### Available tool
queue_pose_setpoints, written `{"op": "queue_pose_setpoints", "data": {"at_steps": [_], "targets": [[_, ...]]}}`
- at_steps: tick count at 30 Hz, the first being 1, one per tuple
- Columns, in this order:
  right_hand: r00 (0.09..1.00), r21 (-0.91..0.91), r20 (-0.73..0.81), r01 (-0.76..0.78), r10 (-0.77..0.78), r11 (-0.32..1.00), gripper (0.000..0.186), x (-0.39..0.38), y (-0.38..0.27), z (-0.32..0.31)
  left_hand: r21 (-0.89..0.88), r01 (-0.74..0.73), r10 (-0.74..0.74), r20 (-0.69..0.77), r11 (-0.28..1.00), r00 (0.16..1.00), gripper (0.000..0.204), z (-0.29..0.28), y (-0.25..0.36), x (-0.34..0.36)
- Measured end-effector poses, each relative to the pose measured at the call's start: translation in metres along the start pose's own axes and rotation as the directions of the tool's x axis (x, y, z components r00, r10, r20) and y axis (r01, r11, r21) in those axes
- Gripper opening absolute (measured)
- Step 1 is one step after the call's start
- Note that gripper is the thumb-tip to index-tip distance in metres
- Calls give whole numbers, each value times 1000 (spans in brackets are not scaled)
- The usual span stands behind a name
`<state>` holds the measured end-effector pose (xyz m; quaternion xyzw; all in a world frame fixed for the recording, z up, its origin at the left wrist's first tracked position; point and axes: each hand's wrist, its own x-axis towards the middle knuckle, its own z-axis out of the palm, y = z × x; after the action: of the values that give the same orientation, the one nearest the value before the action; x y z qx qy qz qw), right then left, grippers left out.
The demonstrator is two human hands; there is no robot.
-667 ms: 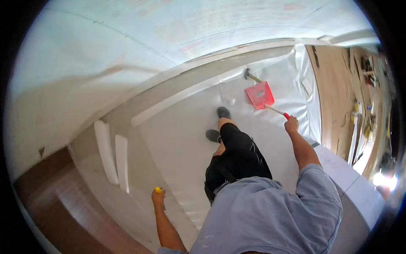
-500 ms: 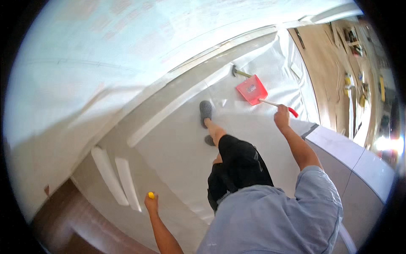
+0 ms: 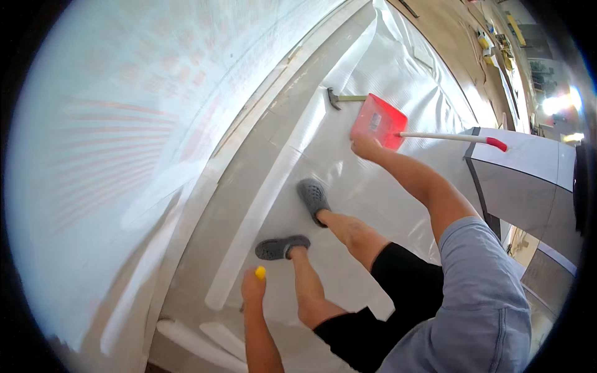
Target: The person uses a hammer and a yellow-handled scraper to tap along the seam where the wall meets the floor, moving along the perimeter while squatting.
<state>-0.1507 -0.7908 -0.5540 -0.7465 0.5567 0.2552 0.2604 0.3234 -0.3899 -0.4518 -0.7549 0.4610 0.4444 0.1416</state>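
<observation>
My left hand point(image 3: 253, 287) is closed around a tool with a yellow end point(image 3: 260, 272); the rest of it is hidden in the fist. On the pale sheet lies a red dustpan point(image 3: 390, 116), its long white handle point(image 3: 438, 135) pointing right to a red grip. My right hand point(image 3: 365, 147) is at the pan's near left edge, away from the handle. Its fingers look curled, but I cannot tell whether they touch the rim or hold something. Beside the pan rests a claw hammer point(image 3: 334, 98), its greenish handle reaching to the pan's far side.
Grey clogs point(image 3: 313, 194) are on my feet, planted on the shiny floor sheet point(image 3: 354, 180). A pale wall point(image 3: 130, 143) rises at the left. A tiled ledge point(image 3: 522, 152) stands at the right. Long white strips point(image 3: 261, 211) lie along the wall side.
My right hand has let go of the dustpan's handle and moved left to the pan's edge. The view has turned and my feet now show farther apart. The left hand still grips the yellow-ended tool.
</observation>
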Motion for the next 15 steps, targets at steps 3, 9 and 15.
{"op": "queue_pose_setpoints", "data": {"at_steps": [3, 9, 15], "targets": [[998, -272, -32, -65, 59, 960, 22, 104, 34, 52, 33, -129, 130, -47, 991, 990, 40, 15, 5, 143], [839, -171, -524, -270, 145, 948, 21, 246, 66, 84, 73, -281, 277, 59, 957, 959, 32, 89, -22, 334], [714, -68, -646, -406, 270, 911, 26, 285, 95, 100, 80, -352, 342, 119, 932, 932, 38, 129, -18, 384]]}}
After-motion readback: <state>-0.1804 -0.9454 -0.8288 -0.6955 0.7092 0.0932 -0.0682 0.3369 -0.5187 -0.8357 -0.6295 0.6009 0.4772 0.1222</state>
